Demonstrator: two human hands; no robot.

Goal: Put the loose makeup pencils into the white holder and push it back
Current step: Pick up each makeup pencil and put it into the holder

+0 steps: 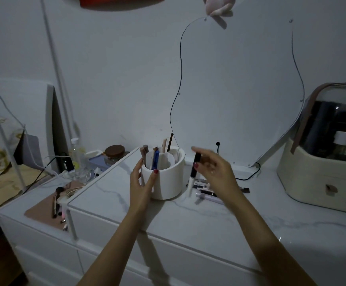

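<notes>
The left hand [142, 182] cupped the white holder [164, 174] on the worktop [250, 219], fingers spread around its wall, seemingly to steady it. The right hand [213, 168] pinched a black-and-white pencil [193, 172] upright just beside the rim, probably ready for dropping in. More loose pencils [207, 193] lay behind.

Dim bluish indoor light, soft shadows, noisy; motion blur on right hand [213, 170], wide-angle bowing at edges.
</notes>
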